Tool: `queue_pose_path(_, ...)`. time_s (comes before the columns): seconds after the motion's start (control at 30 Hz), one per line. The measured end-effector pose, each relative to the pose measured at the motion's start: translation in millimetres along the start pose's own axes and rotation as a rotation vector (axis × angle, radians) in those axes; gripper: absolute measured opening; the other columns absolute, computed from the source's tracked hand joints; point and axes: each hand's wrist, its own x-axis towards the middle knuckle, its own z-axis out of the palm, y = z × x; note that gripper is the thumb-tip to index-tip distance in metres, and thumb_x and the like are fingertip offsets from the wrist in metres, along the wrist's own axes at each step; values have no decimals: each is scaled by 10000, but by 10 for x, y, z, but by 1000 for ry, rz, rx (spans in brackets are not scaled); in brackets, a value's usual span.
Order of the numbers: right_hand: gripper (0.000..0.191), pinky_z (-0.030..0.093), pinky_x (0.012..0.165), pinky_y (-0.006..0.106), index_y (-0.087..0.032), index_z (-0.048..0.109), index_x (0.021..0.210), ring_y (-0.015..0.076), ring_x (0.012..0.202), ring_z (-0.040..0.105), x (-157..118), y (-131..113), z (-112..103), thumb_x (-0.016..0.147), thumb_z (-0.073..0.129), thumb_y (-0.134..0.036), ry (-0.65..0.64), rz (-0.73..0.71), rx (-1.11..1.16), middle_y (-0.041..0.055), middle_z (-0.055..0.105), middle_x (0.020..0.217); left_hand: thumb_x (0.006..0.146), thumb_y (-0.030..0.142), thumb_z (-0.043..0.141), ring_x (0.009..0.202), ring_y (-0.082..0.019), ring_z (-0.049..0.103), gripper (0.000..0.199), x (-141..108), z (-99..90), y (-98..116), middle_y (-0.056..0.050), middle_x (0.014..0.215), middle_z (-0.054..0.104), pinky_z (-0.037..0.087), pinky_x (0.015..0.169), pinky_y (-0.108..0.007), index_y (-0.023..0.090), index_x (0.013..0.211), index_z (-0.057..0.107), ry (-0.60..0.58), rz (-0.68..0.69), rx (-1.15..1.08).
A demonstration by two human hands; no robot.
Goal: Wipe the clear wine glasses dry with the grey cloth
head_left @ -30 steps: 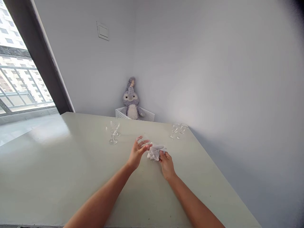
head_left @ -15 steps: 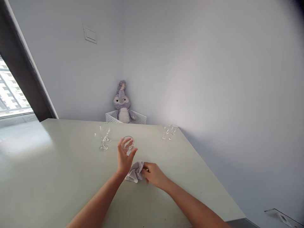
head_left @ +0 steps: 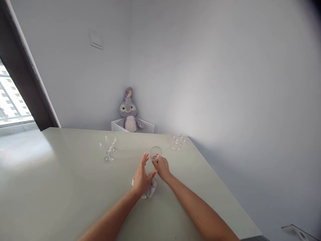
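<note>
A clear glass is in my right hand, whose fingers are closed around its lower part. Just left of it, my left hand is open, thumb and fingers spread, holding nothing. A crumpled light grey cloth lies on the table beneath my left hand and is partly hidden by it. Clear stemmed glasses stand farther off: one at the left with another close behind it, and two at the far right corner, a left one and a right one.
The pale green table reaches a wall at its right side. Behind its back edge, a grey plush toy sits in a white perforated basket. A window with a dark frame is at the far left.
The glass has passed from my left hand to my right hand and moved right. My right hand has let go of the cloth. My left hand has shifted right, over the cloth.
</note>
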Motion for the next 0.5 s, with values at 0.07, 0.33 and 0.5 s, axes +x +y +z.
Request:
queue_pose_path(0.07, 242, 374, 657, 223, -207, 616, 911, 162, 779, 589, 204, 173, -2, 803, 438, -331, 36, 100, 1, 44, 667, 836, 740, 289, 563, 1150, -228, 441, 672, -4, 14, -95, -71, 1271, 455, 360, 925, -412, 298, 1321, 224, -26, -92, 84)
queue_pose_path(0.33, 256, 357, 569, 218, -179, 603, 887, 166, 735, 583, 802, 810, -50, 793, 402, -307, 76, 322, -28, 61, 649, 827, 783, 258, 455, 984, -162, 536, 451, 12, 10, -238, -23, 1101, 556, 417, 859, -346, 301, 1221, 357, -63, -200, 134)
queue_pose_path(0.5, 270, 352, 563, 217, -175, 599, 919, 170, 738, 576, 996, 930, 15, 772, 421, -315, 83, 366, 7, 61, 639, 815, 787, 248, 434, 950, -145, 543, 414, 15, 13, -246, -13, 1071, 557, 426, 844, -330, 300, 1194, 376, -71, -208, 145)
